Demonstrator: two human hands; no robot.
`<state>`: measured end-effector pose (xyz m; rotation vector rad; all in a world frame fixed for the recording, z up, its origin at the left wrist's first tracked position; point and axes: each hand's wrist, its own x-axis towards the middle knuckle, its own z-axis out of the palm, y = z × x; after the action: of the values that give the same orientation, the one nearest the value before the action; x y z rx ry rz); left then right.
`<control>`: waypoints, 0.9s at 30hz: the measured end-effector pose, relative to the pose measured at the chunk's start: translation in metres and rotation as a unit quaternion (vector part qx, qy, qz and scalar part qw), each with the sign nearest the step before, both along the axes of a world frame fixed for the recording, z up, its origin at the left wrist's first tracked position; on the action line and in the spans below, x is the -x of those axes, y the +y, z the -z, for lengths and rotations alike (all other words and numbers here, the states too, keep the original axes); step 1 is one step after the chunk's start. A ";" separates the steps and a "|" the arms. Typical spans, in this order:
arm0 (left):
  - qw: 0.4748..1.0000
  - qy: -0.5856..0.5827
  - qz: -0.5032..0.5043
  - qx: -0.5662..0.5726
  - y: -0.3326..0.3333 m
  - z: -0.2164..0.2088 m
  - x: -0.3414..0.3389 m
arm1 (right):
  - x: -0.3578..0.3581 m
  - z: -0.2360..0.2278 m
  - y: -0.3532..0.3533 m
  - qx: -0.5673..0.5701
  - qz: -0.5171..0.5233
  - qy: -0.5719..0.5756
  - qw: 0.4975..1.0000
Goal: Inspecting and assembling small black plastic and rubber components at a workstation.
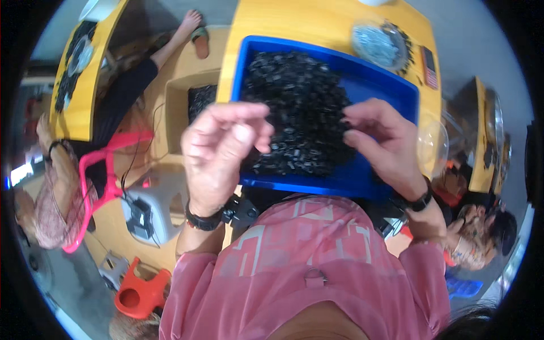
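A blue tray (391,85) holds a heap of small black plastic pieces (300,96), which covers its left and middle parts. Over the tray's left edge is my left hand (218,150), its fingers loosely bent and apart from the thumb, with nothing visible between them. My right hand (388,144) hovers above the right side of the heap. Its thumb and forefinger come close together around a small dark piece (345,123), too small to make out its exact kind.
Behind the tray on the yellow table (294,20) stands a clear bowl of small pale parts (377,45), beside a dark phone-like object (429,68). A clear plastic bowl (433,144) sits at right. At left are a beige bin (174,113), stools and a seated person; others sit at right.
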<state>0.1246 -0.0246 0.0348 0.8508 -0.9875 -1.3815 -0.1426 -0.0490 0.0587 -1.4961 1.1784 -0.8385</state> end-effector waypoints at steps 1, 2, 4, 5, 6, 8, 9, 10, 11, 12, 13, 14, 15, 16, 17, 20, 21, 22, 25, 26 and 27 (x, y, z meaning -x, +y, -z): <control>0.998 -0.030 0.038 -0.040 0.002 -0.005 0.010 | -0.003 0.001 -0.002 0.026 -0.012 0.011 1.000; 0.995 -0.027 0.065 -0.065 0.001 -0.005 0.022 | -0.004 0.002 -0.001 0.042 -0.006 0.007 0.999; 0.988 -0.023 0.101 -0.111 0.002 -0.003 0.044 | -0.002 -0.003 0.006 0.053 -0.002 0.010 0.999; 0.988 -0.013 0.108 -0.112 0.002 -0.002 0.054 | 0.001 -0.002 0.009 0.065 0.000 0.010 0.998; 0.987 -0.019 0.113 -0.111 0.001 -0.001 0.064 | 0.005 0.001 0.012 0.067 0.004 -0.003 0.998; 0.985 -0.025 0.134 -0.111 0.001 0.000 0.078 | 0.015 0.006 0.020 0.070 0.016 -0.019 0.997; 0.984 -0.028 0.141 -0.109 0.002 -0.001 0.085 | 0.020 0.008 0.023 0.060 0.015 -0.030 0.998; 0.982 -0.037 0.151 -0.109 0.002 -0.002 0.092 | 0.025 0.011 0.026 0.050 0.016 -0.041 0.998; 0.980 -0.046 0.161 -0.109 0.002 -0.002 0.099 | 0.029 0.014 0.029 0.052 0.026 -0.042 0.997; 0.982 -0.043 0.160 -0.096 0.002 0.000 0.107 | 0.033 0.017 0.032 0.056 0.030 -0.054 0.997; 0.980 -0.045 0.173 -0.093 0.003 0.003 0.113 | 0.037 0.018 0.035 0.062 0.036 -0.065 0.995; 0.980 -0.049 0.170 -0.092 0.003 0.007 0.118 | 0.043 0.019 0.039 0.038 0.041 -0.081 0.995; 0.980 -0.054 0.168 -0.091 0.003 0.009 0.123 | 0.045 0.024 0.043 0.053 0.045 -0.092 0.993; 0.980 -0.051 0.166 -0.093 0.004 0.011 0.126 | 0.048 0.027 0.045 0.057 0.052 -0.092 0.993; 0.977 -0.058 0.175 -0.105 0.004 0.013 0.129 | 0.051 0.028 0.049 0.061 0.062 -0.091 0.992; 0.976 -0.048 0.179 -0.117 0.003 0.015 0.139 | 0.072 0.023 0.059 0.079 0.083 -0.051 0.992; 0.977 -0.047 0.174 -0.111 0.001 0.018 0.142 | 0.080 0.017 0.062 0.080 0.087 -0.019 0.993; 0.978 -0.038 0.174 -0.110 -0.001 0.019 0.143 | 0.089 0.011 0.062 0.136 0.126 -0.003 0.983; 0.979 -0.020 0.171 -0.111 -0.001 0.020 0.140 | 0.137 0.004 0.055 0.146 0.206 0.096 0.963; 0.979 -0.011 0.172 -0.112 -0.002 0.019 0.140 | 0.159 0.005 0.051 0.175 0.217 0.172 0.945; 0.979 -0.011 0.171 -0.111 -0.001 0.017 0.139 | 0.180 0.010 0.042 0.160 0.214 0.205 0.942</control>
<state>-0.0142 -0.0260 0.0174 0.8896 -1.0442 -1.8050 -0.3223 -0.0066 0.0491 -1.7627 1.7880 -1.0781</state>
